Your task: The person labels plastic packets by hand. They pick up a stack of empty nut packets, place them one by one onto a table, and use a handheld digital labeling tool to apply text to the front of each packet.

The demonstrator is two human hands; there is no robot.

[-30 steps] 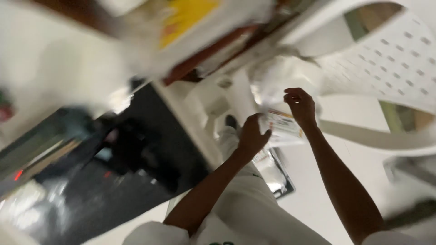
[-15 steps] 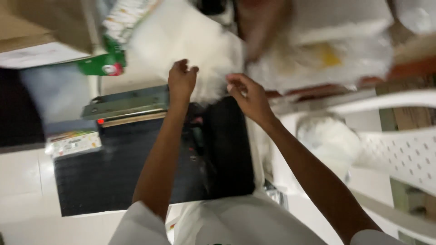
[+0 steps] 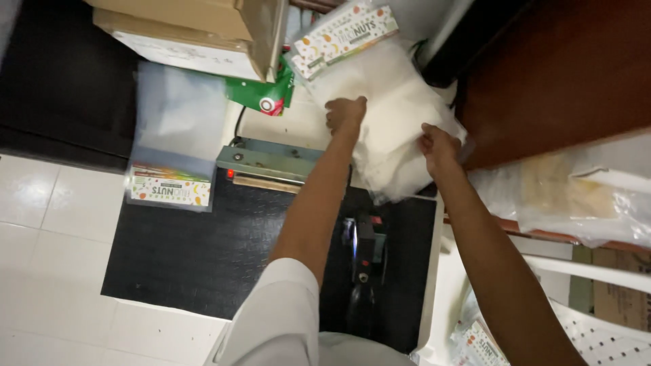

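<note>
Above the sealer | left hand, right hand fingers closed on bag stack edges

Stack of clear bags: left hand gripping its upper left edge, right hand its right edge. Sealer: just left of stack, on black mat. Second bag pile: left of sealer. Cardboard boxes: above it.

Cardboard boxes at eleven o'clock; green packet below; clear labelled pouch at nine; black mat centre; white chair at four.
</note>
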